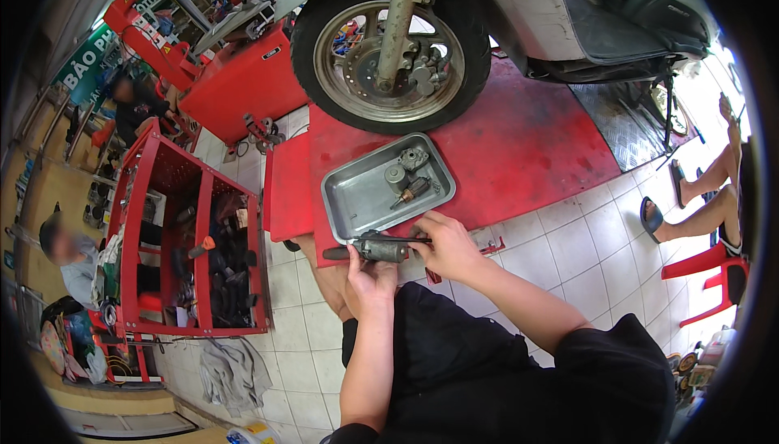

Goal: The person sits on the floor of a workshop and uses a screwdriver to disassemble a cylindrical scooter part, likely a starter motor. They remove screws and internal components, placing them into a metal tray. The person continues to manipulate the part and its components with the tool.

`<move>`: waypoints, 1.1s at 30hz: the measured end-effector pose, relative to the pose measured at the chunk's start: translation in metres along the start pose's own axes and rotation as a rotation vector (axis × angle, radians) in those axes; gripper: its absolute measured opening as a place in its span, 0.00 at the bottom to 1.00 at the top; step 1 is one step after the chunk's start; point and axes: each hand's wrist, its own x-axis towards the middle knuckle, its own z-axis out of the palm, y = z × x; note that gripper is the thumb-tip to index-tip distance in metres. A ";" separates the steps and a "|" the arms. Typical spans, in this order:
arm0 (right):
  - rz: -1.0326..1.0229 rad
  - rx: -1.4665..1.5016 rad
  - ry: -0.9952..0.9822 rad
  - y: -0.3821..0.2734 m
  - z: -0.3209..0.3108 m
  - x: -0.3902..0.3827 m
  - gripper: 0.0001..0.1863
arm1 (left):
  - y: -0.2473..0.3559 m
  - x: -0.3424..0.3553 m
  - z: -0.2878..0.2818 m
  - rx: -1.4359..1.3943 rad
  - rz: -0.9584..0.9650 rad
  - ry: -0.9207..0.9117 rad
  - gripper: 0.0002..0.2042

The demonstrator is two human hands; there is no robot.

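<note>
Holding a grey cylindrical metal motor (383,251), the left hand (372,282) is cupping it; the right hand (444,245) is pinching a slim dark rod (403,240) between fingertips.

For your eyes, the motor housing (387,250) shows a dull grey, and the thin rod (399,239) is black. The tray (337,209) is silver-grey; inside, the armature (415,190) has a copper-brown tone. Your lift platform (527,144) is red with darker smudges, beside a silver plate (631,126) in raised tread pattern. The tyre (471,79) is black, the scooter's body panel (523,14) pale grey with scuffs. White tiles (600,237) make a grid with grey lines. Your shirt (560,395) is plain black.
</note>
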 end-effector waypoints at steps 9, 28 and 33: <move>-0.033 -0.216 -0.049 -0.006 -0.001 -0.020 0.12 | 0.003 -0.007 0.006 0.002 0.015 -0.014 0.26; -0.052 -0.362 -0.092 -0.021 -0.001 -0.025 0.11 | 0.013 -0.005 -0.006 0.052 0.052 0.022 0.22; -0.010 -0.357 -0.097 -0.022 -0.004 -0.026 0.10 | 0.009 -0.013 0.002 0.077 0.073 0.035 0.22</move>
